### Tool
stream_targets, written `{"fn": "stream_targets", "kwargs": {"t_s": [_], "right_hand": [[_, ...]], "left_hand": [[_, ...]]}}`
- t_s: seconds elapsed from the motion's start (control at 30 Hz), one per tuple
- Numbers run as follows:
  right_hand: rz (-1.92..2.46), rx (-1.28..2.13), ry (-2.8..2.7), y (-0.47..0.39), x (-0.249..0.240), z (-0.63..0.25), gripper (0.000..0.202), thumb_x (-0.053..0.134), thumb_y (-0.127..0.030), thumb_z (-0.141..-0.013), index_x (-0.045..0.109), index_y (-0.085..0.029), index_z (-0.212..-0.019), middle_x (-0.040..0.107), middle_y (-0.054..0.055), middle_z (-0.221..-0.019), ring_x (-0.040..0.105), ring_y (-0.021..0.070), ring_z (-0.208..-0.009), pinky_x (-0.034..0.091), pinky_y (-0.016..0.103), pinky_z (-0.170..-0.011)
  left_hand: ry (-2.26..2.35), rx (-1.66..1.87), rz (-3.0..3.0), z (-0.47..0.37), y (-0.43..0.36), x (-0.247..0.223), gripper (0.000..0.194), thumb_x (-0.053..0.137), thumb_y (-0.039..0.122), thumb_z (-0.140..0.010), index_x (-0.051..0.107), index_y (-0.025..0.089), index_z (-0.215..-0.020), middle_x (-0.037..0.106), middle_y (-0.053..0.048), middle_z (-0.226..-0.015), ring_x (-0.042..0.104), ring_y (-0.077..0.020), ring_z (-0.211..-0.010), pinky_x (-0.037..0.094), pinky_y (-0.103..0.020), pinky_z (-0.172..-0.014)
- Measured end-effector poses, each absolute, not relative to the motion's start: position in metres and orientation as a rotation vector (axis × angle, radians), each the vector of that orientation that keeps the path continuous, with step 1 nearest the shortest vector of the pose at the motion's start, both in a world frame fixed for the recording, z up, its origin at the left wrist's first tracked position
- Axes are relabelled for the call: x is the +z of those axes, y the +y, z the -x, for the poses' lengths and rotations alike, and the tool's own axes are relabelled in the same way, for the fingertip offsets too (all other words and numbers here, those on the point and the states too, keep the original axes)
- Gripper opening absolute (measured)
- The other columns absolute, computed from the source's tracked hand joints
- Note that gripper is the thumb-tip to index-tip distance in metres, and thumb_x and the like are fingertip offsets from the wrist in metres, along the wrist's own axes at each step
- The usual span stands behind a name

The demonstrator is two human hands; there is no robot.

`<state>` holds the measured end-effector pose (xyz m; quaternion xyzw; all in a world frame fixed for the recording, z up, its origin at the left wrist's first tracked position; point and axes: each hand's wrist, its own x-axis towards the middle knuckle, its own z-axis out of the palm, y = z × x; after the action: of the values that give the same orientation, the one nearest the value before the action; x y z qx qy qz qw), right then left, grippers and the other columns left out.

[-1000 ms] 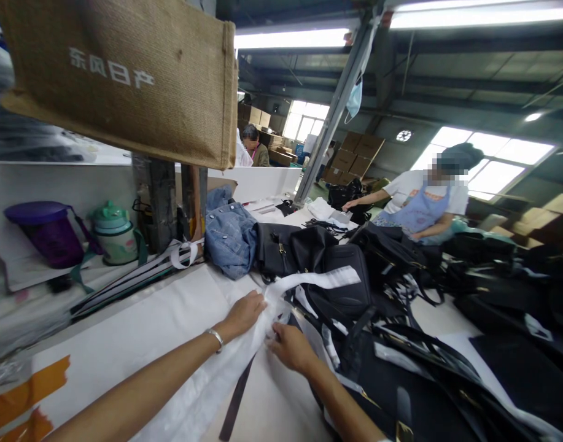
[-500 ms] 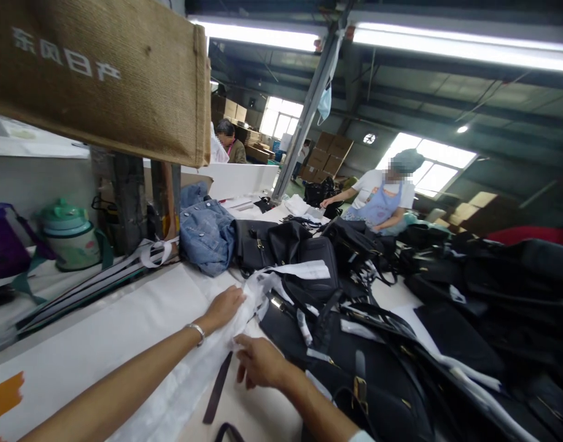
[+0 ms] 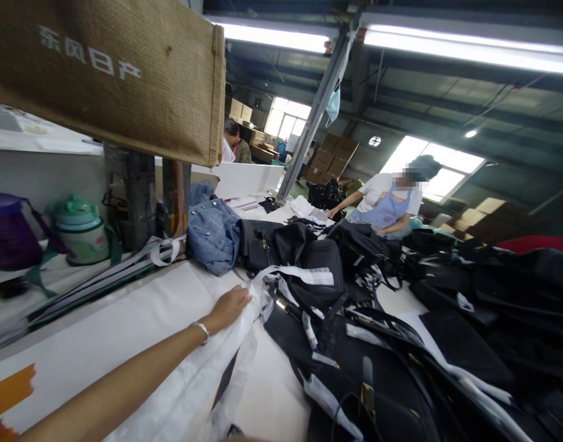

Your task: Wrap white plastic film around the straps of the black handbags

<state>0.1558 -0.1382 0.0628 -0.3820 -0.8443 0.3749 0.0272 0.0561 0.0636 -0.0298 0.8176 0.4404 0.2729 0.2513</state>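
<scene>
My left hand (image 3: 232,309), with a silver bracelet at the wrist, is closed on a bunched strip of thin white plastic sheeting (image 3: 184,387). The sheeting runs down the table toward me, and translucent folds hang off its right side. Only a blurred sliver of skin, apparently my right hand (image 3: 247,439), shows at the bottom edge; its fingers are hidden. Just beyond my left hand lies a white strip (image 3: 304,274) across dark straps. Close on the right is a black bag (image 3: 336,362) with gold hardware and white wrapping on its straps.
More black bags (image 3: 285,242) lie behind, with a black heap (image 3: 502,307) at right. A denim bundle (image 3: 214,236) and a green-lidded bottle (image 3: 81,230) are on the left. A brown cloth bag (image 3: 138,92) hangs overhead. Across the table a person in a blue apron (image 3: 385,205) works.
My right hand has drawn back toward the bottom edge, almost out of view. Plastic folds now stretch down over the dark strip. My left hand keeps its hold; the view has shifted slightly left.
</scene>
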Motion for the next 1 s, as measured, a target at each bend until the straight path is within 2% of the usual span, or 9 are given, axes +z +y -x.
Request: {"fn": "stream_targets", "kwargs": {"t_s": [0.07, 0.13, 0.23, 0.33, 0.47, 0.7, 0.8, 0.9, 1.0], "right_hand": [[1.354, 1.003, -2.508, -0.109, 0.065, -0.169, 0.019, 0.052, -0.032, -0.090, 0.066, -0.028, -0.102, 0.070, -0.002, -0.088, 0.064, 0.0144, -0.078, 0.043, 0.021, -0.068], [1.717, 0.682, -2.265, -0.072, 0.062, -0.186, 0.018, 0.049, -0.029, -0.092, 0.065, -0.021, -0.095, 0.070, 0.002, -0.091, 0.063, 0.0155, -0.081, 0.042, 0.023, -0.072], [2.024, 0.397, -1.989, -0.026, 0.047, -0.205, 0.014, 0.052, -0.027, -0.090, 0.061, -0.017, -0.095, 0.068, 0.006, -0.096, 0.062, 0.0182, -0.086, 0.040, 0.025, -0.073], [2.084, 0.347, -1.938, -0.006, 0.025, -0.210, 0.016, 0.056, -0.027, -0.087, 0.058, -0.017, -0.098, 0.066, 0.009, -0.099, 0.061, 0.0213, -0.090, 0.039, 0.028, -0.073], [2.122, 0.325, -1.906, -0.002, 0.007, -0.212, 0.010, 0.049, -0.021, -0.088, 0.058, -0.018, -0.088, 0.067, 0.007, -0.088, 0.061, 0.0203, -0.083, 0.036, 0.027, -0.068], [2.142, 0.304, -1.793, -0.001, 0.000, -0.233, 0.010, 0.046, -0.015, -0.084, 0.054, -0.018, -0.080, 0.064, 0.005, -0.079, 0.059, 0.0179, -0.076, 0.033, 0.026, -0.065], [2.163, 0.327, -1.733, -0.003, -0.004, -0.239, 0.009, 0.047, -0.011, -0.081, 0.053, -0.017, -0.077, 0.063, 0.005, -0.074, 0.059, 0.0182, -0.072, 0.032, 0.026, -0.063], [2.146, 0.375, -1.721, -0.002, -0.007, -0.234, 0.010, 0.049, -0.008, -0.079, 0.055, -0.015, -0.083, 0.063, 0.007, -0.076, 0.060, 0.0211, -0.076, 0.035, 0.028, -0.065], [2.092, 0.475, -1.735, 0.003, -0.008, -0.225, 0.016, 0.051, -0.008, -0.082, 0.057, -0.010, -0.097, 0.063, 0.012, -0.087, 0.061, 0.0250, -0.086, 0.041, 0.033, -0.073]], "left_hand": [[1.183, 0.753, -2.220, -0.054, 0.063, -0.027, 0.029, 0.036, 0.034, -0.095, 0.060, 0.021, -0.085, 0.059, -0.005, -0.091, 0.058, -0.0195, -0.083, 0.042, -0.030, -0.079], [1.163, 0.771, -2.215, -0.052, 0.062, -0.024, 0.026, 0.038, 0.034, -0.095, 0.061, 0.022, -0.095, 0.060, -0.004, -0.098, 0.058, -0.0197, -0.088, 0.042, -0.030, -0.082], [1.118, 0.787, -2.219, -0.051, 0.063, -0.018, 0.024, 0.041, 0.035, -0.094, 0.062, 0.025, -0.101, 0.061, -0.003, -0.100, 0.058, -0.0193, -0.091, 0.042, -0.029, -0.084], [1.078, 0.793, -2.222, -0.051, 0.066, -0.016, 0.025, 0.042, 0.036, -0.093, 0.064, 0.024, -0.092, 0.062, -0.002, -0.093, 0.058, -0.0194, -0.088, 0.042, -0.029, -0.083], [1.027, 0.797, -2.208, -0.050, 0.072, -0.019, 0.026, 0.043, 0.035, -0.093, 0.062, 0.021, -0.083, 0.062, -0.002, -0.087, 0.057, -0.0191, -0.086, 0.042, -0.028, -0.079], [0.887, 0.754, -2.202, -0.035, 0.089, -0.021, 0.015, 0.053, 0.026, -0.085, 0.065, 0.020, -0.092, 0.064, -0.001, -0.091, 0.058, -0.0174, -0.086, 0.043, -0.025, -0.078], [0.883, 0.751, -2.202, -0.033, 0.091, -0.020, 0.013, 0.052, 0.021, -0.083, 0.065, 0.020, -0.087, 0.064, -0.001, -0.088, 0.059, -0.0169, -0.084, 0.043, -0.025, -0.078], [0.952, 0.774, -2.196, -0.029, 0.091, -0.019, 0.014, 0.051, 0.018, -0.084, 0.063, 0.020, -0.079, 0.063, 0.000, -0.083, 0.058, -0.0162, -0.081, 0.043, -0.026, -0.076], [1.085, 0.804, -2.166, -0.014, 0.092, -0.017, 0.015, 0.052, 0.017, -0.085, 0.061, 0.018, -0.074, 0.061, 0.000, -0.078, 0.057, -0.0158, -0.077, 0.044, -0.028, -0.075]]}}
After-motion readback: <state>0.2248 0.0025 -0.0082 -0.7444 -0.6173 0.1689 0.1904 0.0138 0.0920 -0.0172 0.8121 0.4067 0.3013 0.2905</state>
